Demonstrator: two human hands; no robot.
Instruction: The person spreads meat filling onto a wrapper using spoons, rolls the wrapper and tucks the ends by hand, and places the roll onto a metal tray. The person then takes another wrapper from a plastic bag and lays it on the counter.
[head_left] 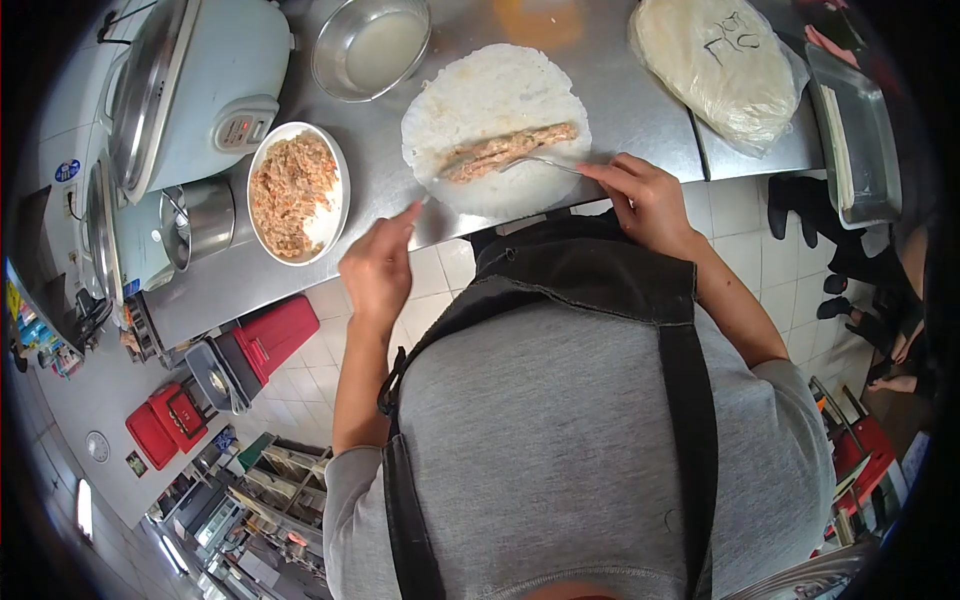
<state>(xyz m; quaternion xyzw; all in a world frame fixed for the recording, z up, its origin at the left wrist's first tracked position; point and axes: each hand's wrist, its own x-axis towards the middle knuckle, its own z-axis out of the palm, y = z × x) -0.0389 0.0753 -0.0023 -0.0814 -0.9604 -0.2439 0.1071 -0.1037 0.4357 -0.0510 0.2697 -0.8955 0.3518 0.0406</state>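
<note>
A round white wrapper sheet (490, 85) lies flat on the steel table, its near edge close to the table's front. Across its lower half runs a long strip of orange-brown minced filling (510, 150). My right hand (645, 203) pinches the handle of a metal spoon (548, 162), whose tip rests against the filling. My left hand (378, 262) is beside the wrapper's lower left edge, fingers curled and index finger toward the sheet. Its fingertips are blurred, and I cannot make out what they pinch. Left of the wrapper stands a white bowl (341, 190) of the same filling.
A metal bowl (372, 50) of cloudy liquid stands behind. At left are a large rice cooker (235, 75) and a steel pot (212, 220). A bagged stack of wrappers (715, 65) and a metal tray (870, 190) sit at right. Other people's legs show far right.
</note>
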